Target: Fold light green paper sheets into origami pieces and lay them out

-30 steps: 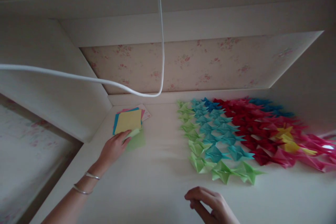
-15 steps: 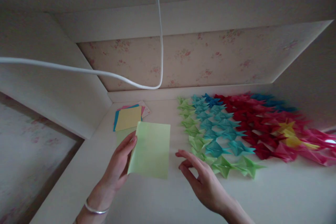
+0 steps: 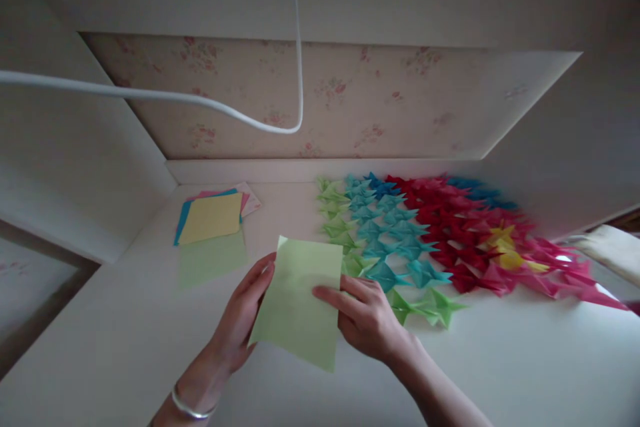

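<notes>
A light green sheet of paper (image 3: 300,310) is held up above the white table, tilted a little. My left hand (image 3: 245,310) grips its left edge, with the thumb at the front and the other fingers partly hidden behind. On the right edge my right hand (image 3: 367,317) pinches the same sheet; one finger lies across its front face and the rest are curled at the edge or behind. A silver bangle (image 3: 190,407) circles my left wrist.
Several folded paper stars in green, teal (image 3: 385,273), red (image 3: 455,240) and pink cover the table's right side. A yellow sheet (image 3: 213,219) tops a paper stack at the left, with a pale green sheet (image 3: 215,263) beside it. A white cable (image 3: 200,100) hangs in front.
My right hand has moved left and taken hold of the sheet's right edge. The sheet and my left hand have shifted slightly right. The whole view has turned somewhat.
</notes>
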Tool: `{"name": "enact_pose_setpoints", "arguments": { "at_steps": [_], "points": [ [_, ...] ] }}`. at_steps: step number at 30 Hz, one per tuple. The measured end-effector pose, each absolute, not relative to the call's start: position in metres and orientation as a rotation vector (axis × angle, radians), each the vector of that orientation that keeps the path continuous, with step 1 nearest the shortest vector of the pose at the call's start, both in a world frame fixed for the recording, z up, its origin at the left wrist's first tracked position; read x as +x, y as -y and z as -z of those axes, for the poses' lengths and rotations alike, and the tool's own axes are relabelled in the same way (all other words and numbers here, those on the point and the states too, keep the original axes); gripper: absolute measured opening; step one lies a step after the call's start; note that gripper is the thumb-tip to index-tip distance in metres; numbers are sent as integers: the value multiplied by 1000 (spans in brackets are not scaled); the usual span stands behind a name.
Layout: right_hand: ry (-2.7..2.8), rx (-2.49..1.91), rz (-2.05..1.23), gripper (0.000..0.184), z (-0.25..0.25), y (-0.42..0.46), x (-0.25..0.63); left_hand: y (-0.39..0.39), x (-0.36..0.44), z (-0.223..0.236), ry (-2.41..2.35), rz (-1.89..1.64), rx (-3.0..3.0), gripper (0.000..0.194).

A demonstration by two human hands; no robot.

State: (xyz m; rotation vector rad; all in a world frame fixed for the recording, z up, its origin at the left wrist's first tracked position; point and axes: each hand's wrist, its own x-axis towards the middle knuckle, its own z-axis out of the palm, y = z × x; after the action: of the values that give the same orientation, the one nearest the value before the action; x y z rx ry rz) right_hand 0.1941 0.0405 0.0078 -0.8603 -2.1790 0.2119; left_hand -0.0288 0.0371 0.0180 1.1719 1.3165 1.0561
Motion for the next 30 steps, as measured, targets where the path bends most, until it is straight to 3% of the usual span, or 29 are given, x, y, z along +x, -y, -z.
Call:
{"name": "enact_pose_setpoints", "arguments": {
  "at_steps": [3, 6, 11, 16, 22, 30],
  "points": [
    [1990, -914, -436, 44, -5, -45, 195, -38, -35, 2, -1234, -1063, 926, 69],
    [1862, -897, -625, 32, -3, -47, 195, -39, -51, 24, -1247, -1041, 1064, 84],
    [1770, -966, -687, 31, 9, -46, 199, -45, -75, 41, -1252, -943, 1558, 53],
    [1746, -1006, -845, 24, 16, -42, 203, -40, -69, 25, -1397, -1026, 1563, 34],
    [1725, -980, -840, 19, 8, -38, 202, -37, -51, 13, -1189, -1195, 1440, 12],
    [1779, -944, -732, 15, 10, -41, 203, -28, -42, 21, -1222, -1307, 1176, 12]
  ]
}}
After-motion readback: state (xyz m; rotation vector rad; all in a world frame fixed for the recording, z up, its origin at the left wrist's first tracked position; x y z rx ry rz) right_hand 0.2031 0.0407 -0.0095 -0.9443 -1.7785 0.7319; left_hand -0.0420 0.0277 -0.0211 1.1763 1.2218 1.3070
